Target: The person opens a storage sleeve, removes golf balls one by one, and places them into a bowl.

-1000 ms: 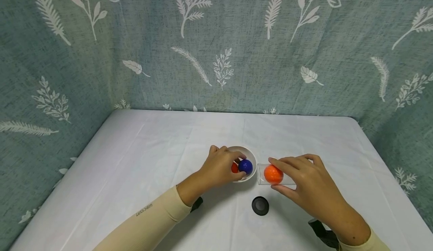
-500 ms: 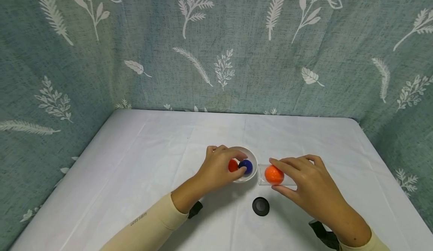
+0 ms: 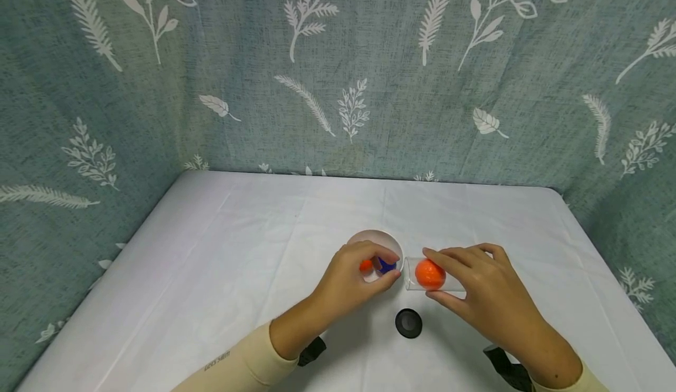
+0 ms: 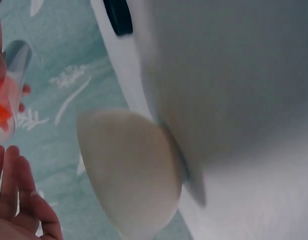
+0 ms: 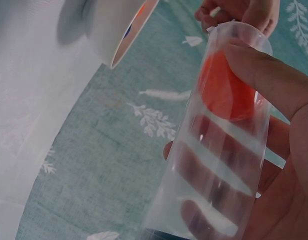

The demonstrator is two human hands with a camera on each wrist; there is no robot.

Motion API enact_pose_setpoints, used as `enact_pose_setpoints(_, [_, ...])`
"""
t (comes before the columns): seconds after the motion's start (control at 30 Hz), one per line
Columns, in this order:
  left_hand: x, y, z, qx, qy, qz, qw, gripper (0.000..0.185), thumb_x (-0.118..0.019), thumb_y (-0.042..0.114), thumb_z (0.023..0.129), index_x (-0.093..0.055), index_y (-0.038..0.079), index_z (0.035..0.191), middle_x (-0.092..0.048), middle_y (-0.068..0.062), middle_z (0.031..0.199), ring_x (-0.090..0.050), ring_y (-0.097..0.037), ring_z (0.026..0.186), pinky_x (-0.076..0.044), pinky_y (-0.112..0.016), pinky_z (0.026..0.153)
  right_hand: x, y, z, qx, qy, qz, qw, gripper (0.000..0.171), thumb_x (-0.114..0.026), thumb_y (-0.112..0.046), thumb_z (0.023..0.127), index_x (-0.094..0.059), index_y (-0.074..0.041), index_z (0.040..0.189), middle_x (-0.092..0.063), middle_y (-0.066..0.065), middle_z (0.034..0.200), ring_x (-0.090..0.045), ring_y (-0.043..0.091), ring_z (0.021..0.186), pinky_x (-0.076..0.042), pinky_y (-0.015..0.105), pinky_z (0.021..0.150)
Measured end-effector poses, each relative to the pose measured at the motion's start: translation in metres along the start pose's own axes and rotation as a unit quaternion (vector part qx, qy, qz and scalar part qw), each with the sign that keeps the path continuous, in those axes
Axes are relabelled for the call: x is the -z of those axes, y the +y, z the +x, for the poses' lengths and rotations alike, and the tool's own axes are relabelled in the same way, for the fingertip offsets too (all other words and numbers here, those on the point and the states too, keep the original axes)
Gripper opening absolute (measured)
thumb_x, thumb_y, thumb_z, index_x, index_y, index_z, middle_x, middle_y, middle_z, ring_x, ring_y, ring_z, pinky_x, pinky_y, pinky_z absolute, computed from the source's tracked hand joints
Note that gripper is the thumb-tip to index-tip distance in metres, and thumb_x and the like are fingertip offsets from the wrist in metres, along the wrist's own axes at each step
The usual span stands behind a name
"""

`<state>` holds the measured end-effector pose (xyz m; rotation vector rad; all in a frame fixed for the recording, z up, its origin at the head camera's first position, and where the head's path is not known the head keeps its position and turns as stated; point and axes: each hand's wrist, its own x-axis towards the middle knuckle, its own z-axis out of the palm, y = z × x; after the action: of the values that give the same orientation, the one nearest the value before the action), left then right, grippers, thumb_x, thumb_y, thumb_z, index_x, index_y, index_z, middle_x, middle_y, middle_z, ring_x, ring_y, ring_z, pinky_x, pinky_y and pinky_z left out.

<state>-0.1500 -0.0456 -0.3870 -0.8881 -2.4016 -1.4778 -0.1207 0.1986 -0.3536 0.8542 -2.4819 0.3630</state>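
A white bowl [image 3: 369, 238] is tipped up towards a clear tube [image 3: 409, 276]; my left hand [image 3: 393, 269] grips its near rim. Inside the bowl a blue ball [image 3: 385, 264] and a red-orange ball [image 3: 365, 265] show between my fingers. My right hand [image 3: 438, 274] holds the tube lying on its side, its open end at the bowl, with an orange ball [image 3: 429, 274] inside. The left wrist view shows the bowl's underside [image 4: 129, 170]. The right wrist view shows the tube [image 5: 219, 150], the orange ball [image 5: 224, 87] and the bowl [image 5: 114, 30].
A black round cap [image 3: 408, 323] lies on the white tablecloth [image 3: 253, 251] just in front of my hands. A green leaf-patterned curtain [image 3: 338, 75] closes off the back and both sides of the table.
My left hand has left the balls in the bowl, taken the near rim and tipped the bowl up towards the tube. The right hand and tube have stayed in place.
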Motion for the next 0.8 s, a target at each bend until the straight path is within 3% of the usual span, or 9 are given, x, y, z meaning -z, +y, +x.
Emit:
enact_pose_setpoints(0.07, [-0.003,0.001,-0.003,0.014,-0.004,-0.020,0.9997,0.017,-0.079,0.019,0.087,-0.074,0.012,0.102,-0.072,-0.002,0.096,-0.065,-0.016,0.087,-0.056,-0.025,0.081,-0.001,0.000,-0.001,0.004,0.008,0.003,1.000,0.075,-0.031,-0.072,0.092,-0.071,-0.017,0.125,-0.075,0.005,0.105,-0.069,0.025,0.088,-0.043,0.050,0.089])
enact_pose_setpoints(0.13, [-0.005,0.001,-0.006,0.027,-0.006,-0.031,0.9991,0.018,-0.078,0.020,0.088,-0.074,0.012,0.104,-0.072,-0.001,0.097,-0.064,-0.017,0.085,-0.056,-0.027,0.079,-0.001,0.000,-0.001,0.007,0.012,0.004,1.000,0.076,-0.029,-0.071,0.092,-0.071,-0.017,0.124,-0.075,0.006,0.104,-0.068,0.024,0.088,-0.043,0.049,0.089])
enact_pose_setpoints(0.27, [-0.007,0.001,-0.008,0.038,-0.008,-0.035,0.9986,0.019,-0.078,0.021,0.089,-0.075,0.013,0.106,-0.073,0.000,0.096,-0.061,-0.013,0.080,-0.054,-0.032,0.073,0.000,-0.001,-0.001,0.011,0.008,0.005,1.000,0.060,-0.070,-0.060,0.084,-0.070,-0.017,0.126,-0.075,0.005,0.105,-0.068,0.024,0.088,-0.042,0.048,0.090])
enact_pose_setpoints(0.37, [-0.008,0.000,-0.008,0.035,-0.010,-0.040,0.9985,0.020,-0.078,0.020,0.088,-0.076,0.014,0.107,-0.072,0.001,0.095,-0.060,-0.008,0.077,-0.055,-0.031,0.072,0.000,-0.001,0.000,0.009,0.001,0.005,1.000,0.061,-0.079,-0.053,0.078,-0.069,-0.018,0.127,-0.075,0.005,0.106,-0.068,0.023,0.089,-0.042,0.049,0.090])
enact_pose_setpoints(0.47, [-0.009,-0.001,-0.009,0.021,-0.006,-0.046,0.9987,0.020,-0.078,0.019,0.088,-0.077,0.014,0.108,-0.072,0.001,0.093,-0.058,-0.007,0.076,-0.056,-0.029,0.070,0.000,-0.003,0.000,0.008,-0.001,0.006,1.000,0.064,-0.054,-0.068,0.090,-0.069,-0.018,0.127,-0.075,0.005,0.106,-0.068,0.023,0.089,-0.043,0.050,0.091])
enact_pose_setpoints(0.53, [-0.010,-0.002,-0.009,0.008,-0.002,-0.045,0.9990,0.021,-0.078,0.019,0.088,-0.077,0.014,0.109,-0.071,0.000,0.092,-0.057,-0.007,0.075,-0.054,-0.026,0.067,-0.001,-0.003,0.001,0.010,0.001,0.007,1.000,0.074,-0.033,-0.071,0.092,-0.070,-0.018,0.126,-0.075,0.005,0.106,-0.068,0.023,0.089,-0.043,0.049,0.091])
enact_pose_setpoints(0.8, [-0.012,-0.003,-0.011,-0.002,-0.009,-0.042,0.9991,0.024,-0.076,0.022,0.090,-0.078,0.014,0.112,-0.066,-0.004,0.093,-0.051,-0.008,0.074,-0.046,-0.016,0.060,-0.003,-0.004,0.000,0.015,0.004,0.012,1.000,0.075,-0.029,-0.071,0.093,-0.070,-0.018,0.126,-0.075,0.006,0.105,-0.067,0.024,0.088,-0.042,0.047,0.090])
